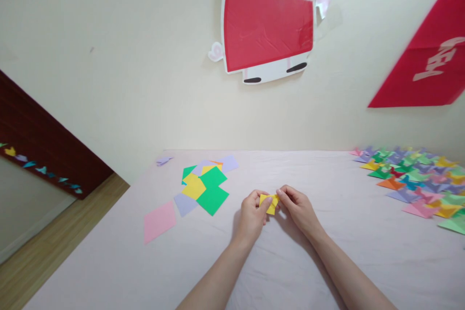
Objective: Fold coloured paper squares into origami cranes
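Observation:
A small folded piece of yellow paper [270,203] is held between both hands just above the pale pink table [327,261], near its middle. My left hand [252,215] pinches the paper's left side with fingers closed. My right hand [298,207] pinches its right side, fingers curled round the edge. Both forearms reach in from the bottom of the view.
A loose pile of flat coloured paper squares [205,181] lies left of the hands, with a pink square [159,220] nearer the table's left edge. Several folded coloured paper shapes [421,179] crowd the right side. A small purple folded piece [163,160] sits by the wall.

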The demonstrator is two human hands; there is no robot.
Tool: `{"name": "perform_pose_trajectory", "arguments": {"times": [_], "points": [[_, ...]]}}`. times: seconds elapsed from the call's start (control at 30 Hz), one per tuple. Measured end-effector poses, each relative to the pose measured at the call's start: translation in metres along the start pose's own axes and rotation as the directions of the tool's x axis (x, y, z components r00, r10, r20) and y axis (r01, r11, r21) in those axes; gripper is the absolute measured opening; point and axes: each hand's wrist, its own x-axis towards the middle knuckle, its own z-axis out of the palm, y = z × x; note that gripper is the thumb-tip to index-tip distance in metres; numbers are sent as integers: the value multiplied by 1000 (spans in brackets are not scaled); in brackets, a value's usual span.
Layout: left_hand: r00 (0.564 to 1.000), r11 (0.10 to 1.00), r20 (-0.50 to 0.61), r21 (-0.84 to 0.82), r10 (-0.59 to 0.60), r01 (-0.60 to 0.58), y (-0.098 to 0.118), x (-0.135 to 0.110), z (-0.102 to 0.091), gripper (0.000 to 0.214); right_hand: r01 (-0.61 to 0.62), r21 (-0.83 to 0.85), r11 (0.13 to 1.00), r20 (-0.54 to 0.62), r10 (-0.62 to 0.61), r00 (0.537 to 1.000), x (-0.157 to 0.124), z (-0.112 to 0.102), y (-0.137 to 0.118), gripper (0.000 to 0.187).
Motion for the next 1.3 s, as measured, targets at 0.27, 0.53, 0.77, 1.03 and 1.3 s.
{"name": "perform_pose_trajectory", "arguments": {"times": [0.27,0.53,0.77,1.03,1.3], "points": [[1000,1000,12,-10,-9,9,-1,1,-1,38,18,-49,999,-5,-18,1000,1,-1,3,46],[998,995,64,99,-12,6,-2,3,0,40,103,-269,958,0,-107,994,3,-7,3,40],[996,897,-2,436,84,-75,10,-9,-9,18,202,-584,787,0,-249,969,-1,-10,3,26],[908,-78,293,956,299,-282,-8,-51,12,49,198,-791,579,9,-312,950,-11,5,11,20],[899,-208,374,921,230,-330,-8,-48,14,50,58,-873,485,-114,-318,941,-16,1,22,21]]}}
